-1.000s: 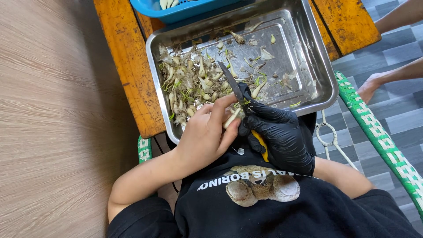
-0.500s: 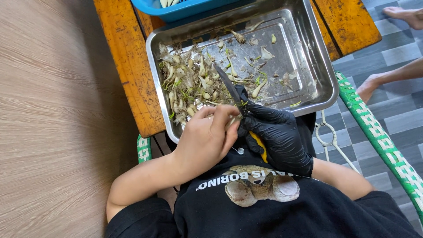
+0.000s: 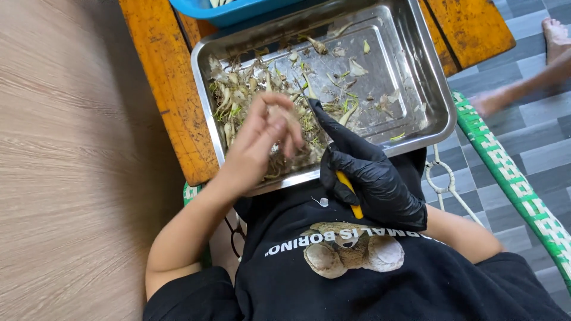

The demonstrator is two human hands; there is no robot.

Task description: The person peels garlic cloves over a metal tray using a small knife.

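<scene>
Nearest the camera: black shirt with a bear print, both forearms coming up out of it.

Right hand, in a black glove, is clenched round a knife. Only the yellow handle shows clearly, poking out below the fist; the blade runs forward under the extended gloved forefinger and is mostly lost against the glove and the litter.

Left hand, bare, hangs over the near left part of the steel tray, fingers loosely spread and motion-blurred. I cannot tell whether it has anything pinched between them; it looks more released than grasping.

Step in hand, as I judge it: between pieces. Trimming small bulbs with the knife, the bare hand going into the heap for another. The next move calls for picking one whole bulb out of the tangle without dragging scraps along, then bringing it to the blade with fingertips kept behind the edge.

The bulbs: small, pale, tapered, some with green shoots and stringy roots, heaped with papery skins on the tray's left half. The right half holds only scattered peelings.

Farther out: the tray sits on a worn orange wooden table; a blue basket touches its far rim. At right, a green-and-white woven chair edge and another person's bare foot on grey tiles.
</scene>
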